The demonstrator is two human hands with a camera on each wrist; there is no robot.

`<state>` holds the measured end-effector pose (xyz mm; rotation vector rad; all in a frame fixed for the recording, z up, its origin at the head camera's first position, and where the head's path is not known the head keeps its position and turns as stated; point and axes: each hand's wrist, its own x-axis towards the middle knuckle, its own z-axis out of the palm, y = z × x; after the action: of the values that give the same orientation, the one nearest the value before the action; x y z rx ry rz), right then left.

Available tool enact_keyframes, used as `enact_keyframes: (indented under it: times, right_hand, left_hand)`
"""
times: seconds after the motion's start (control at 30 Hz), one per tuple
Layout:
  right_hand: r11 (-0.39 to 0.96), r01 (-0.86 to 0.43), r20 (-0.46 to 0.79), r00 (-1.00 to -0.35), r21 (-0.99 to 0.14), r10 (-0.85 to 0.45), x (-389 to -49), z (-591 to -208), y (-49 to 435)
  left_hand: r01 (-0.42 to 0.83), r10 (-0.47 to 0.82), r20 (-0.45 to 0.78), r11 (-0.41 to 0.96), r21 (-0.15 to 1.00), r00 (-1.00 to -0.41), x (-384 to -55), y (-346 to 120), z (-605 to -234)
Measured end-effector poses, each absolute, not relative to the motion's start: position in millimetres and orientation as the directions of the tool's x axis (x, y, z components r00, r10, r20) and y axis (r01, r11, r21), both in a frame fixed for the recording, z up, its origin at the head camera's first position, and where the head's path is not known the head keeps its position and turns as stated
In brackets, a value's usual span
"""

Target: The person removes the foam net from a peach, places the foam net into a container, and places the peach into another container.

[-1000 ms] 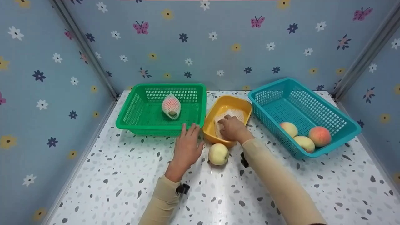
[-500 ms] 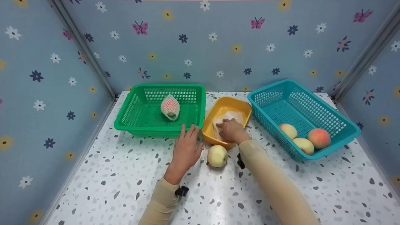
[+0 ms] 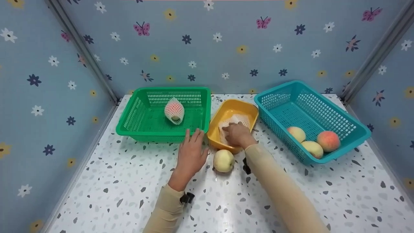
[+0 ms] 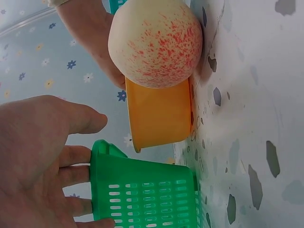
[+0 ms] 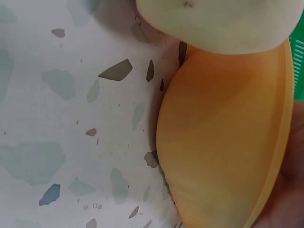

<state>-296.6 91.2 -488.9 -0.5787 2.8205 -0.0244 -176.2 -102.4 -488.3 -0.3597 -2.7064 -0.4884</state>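
Note:
My left hand point(image 3: 190, 155) lies with fingers straight, fingertips right at the front rim of the green basket point(image 3: 155, 133). Inside that basket sits a peach in a white foam net point(image 3: 174, 111). My right hand point(image 3: 238, 134) reaches down into the small yellow bin point(image 3: 214, 137), its fingers at the white foam nets point(image 3: 242, 119) lying there. In the right wrist view the bin's wall point(image 5: 213, 137) hides the fingers, and I cannot tell whether they pinch a net. A bare pale peach point(image 3: 223, 161) stands on the table in front of the bin, between both hands.
To the right stands a blue basket point(image 3: 364, 131), set at an angle, with several bare peaches in it, one of them redder point(image 3: 328, 141). A flowered wall point(image 3: 207, 48) rises close behind the baskets. The speckled white table point(image 3: 129, 200) stretches in front.
The right hand's fingers have drawn closer together over the foam nets. The left hand has stayed at the green basket's rim. The whole head view has shifted slightly.

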Motion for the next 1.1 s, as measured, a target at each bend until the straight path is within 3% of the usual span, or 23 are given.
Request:
enact_keyframes:
  times: [0.3,0.53,0.8,1.1]
  right_hand:
    - [0.923,-0.314,-0.149,-0.925,-0.222,-0.350,-295.4,-489.6,90.0]
    - [0.872,-0.388,0.064,-0.920,-0.298,-0.387,-285.3,-480.9,96.2]
    - [0.777,-0.567,0.404,-0.801,-0.274,-0.443,-263.3,-465.7,110.9]
    - [0.713,-0.656,0.499,-0.716,-0.246,-0.487,-220.8,-445.7,121.7]
  left_hand:
    - [0.306,0.179,0.405,0.912,0.274,-0.897,-175.6,-103.4,-490.7]
    - [0.306,0.176,0.415,0.913,0.271,-0.893,-177.2,-102.1,-490.2]
    - [0.310,0.184,0.400,0.910,0.277,-0.898,-177.2,-101.3,-490.3]
    - [0.311,0.184,0.409,0.911,0.271,-0.894,-177.5,-102.3,-491.0]
